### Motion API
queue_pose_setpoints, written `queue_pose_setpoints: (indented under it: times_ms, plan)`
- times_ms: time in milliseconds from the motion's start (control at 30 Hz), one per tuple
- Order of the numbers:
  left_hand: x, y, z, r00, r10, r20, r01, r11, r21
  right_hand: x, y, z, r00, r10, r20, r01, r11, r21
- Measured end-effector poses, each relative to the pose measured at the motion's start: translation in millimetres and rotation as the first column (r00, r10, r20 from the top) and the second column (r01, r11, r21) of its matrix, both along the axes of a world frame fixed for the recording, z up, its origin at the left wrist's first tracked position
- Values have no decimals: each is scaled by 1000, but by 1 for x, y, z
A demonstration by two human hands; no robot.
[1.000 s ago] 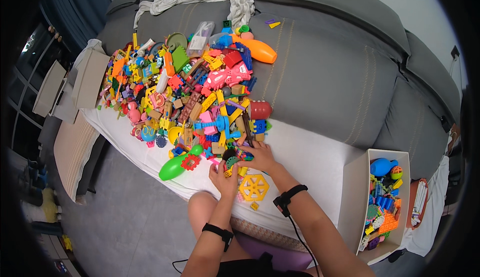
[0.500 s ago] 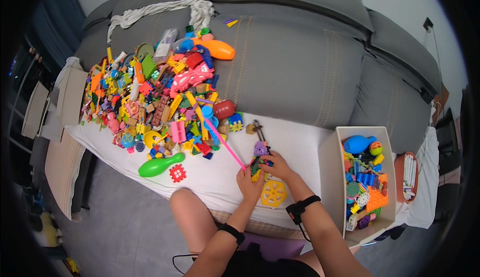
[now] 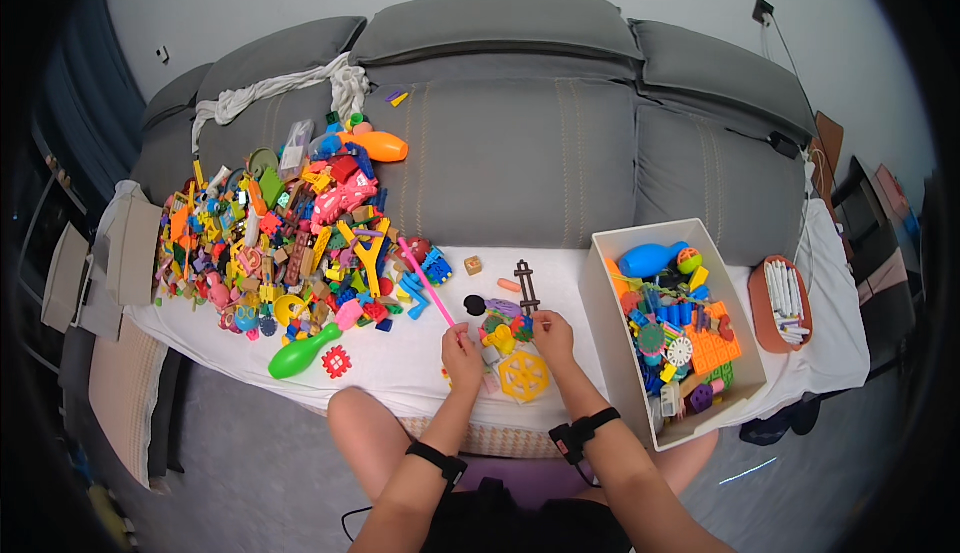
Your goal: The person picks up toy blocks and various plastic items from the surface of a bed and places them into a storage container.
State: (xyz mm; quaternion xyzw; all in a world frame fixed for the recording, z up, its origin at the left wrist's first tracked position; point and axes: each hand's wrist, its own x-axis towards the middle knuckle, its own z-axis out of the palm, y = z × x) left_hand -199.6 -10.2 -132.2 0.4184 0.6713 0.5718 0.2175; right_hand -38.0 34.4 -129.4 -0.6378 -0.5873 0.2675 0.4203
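Note:
The fingers of my left hand (image 3: 462,360) close around the lower end of a long pink stick (image 3: 428,283), which slants up to the large toy pile. My right hand (image 3: 553,343) has its fingers pinched together beside a dark brown ladder-shaped piece (image 3: 526,287); what they hold, if anything, is hidden. Between my hands lies a small cluster of toys: a yellow hexagonal wheel (image 3: 523,377), a smaller yellow piece (image 3: 500,339) and a flat purple piece (image 3: 503,308). A black round piece (image 3: 474,305) and a pinkish cylinder (image 3: 509,285) rest just beyond.
A big heap of mixed toys (image 3: 290,243) covers the sofa's left part. A green bowling pin (image 3: 304,353) and a red lattice piece (image 3: 337,361) lie before it. At right stand a cream bin (image 3: 618,353) of toys and an orange-brown container (image 3: 769,323) of white sticks.
My hands have moved apart from their close position over the small toys. The black piece and pinkish cylinder now show. The whole view has shifted, bringing the bin further left.

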Motion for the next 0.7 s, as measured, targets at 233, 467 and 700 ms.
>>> queue_pose_setpoints:
  times_ms: [233, 467, 700]
  plan:
    - [-10, -25, 14, 933, -194, 302, 211, 977, -26, 2, 27, -13, 961, -136, 239, 153, 987, -56]
    - [-13, -47, 9, 900, -315, 300, 346, 937, -53, 10, 45, -55, 941, -163, 295, 247, 929, -276]
    - [5, -25, 15, 943, -225, 247, 232, 973, 2, 6, 38, -16, 945, -250, -212, 228, 966, -119]
